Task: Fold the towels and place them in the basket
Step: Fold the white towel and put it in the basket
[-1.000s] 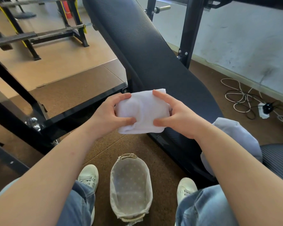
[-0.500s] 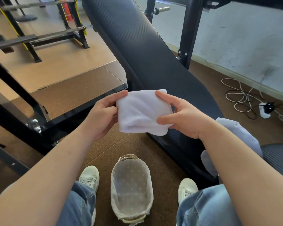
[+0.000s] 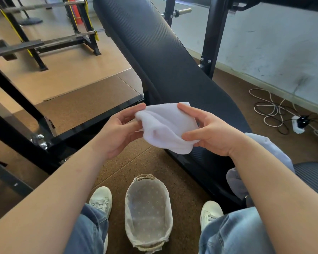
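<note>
Folding is the step in hand: I hold the white towel [image 3: 165,125] up in the air, above the basket [image 3: 148,209] that stands on the floor between my shoes. My left hand [image 3: 117,132] pinches the towel's left edge between thumb and forefinger. My right hand [image 3: 209,132] grips the right edge, thumb below, forefinger along the top. The bundle sags loosely, so I judge it needs tightening, then lowering straight into the basket.
</note>
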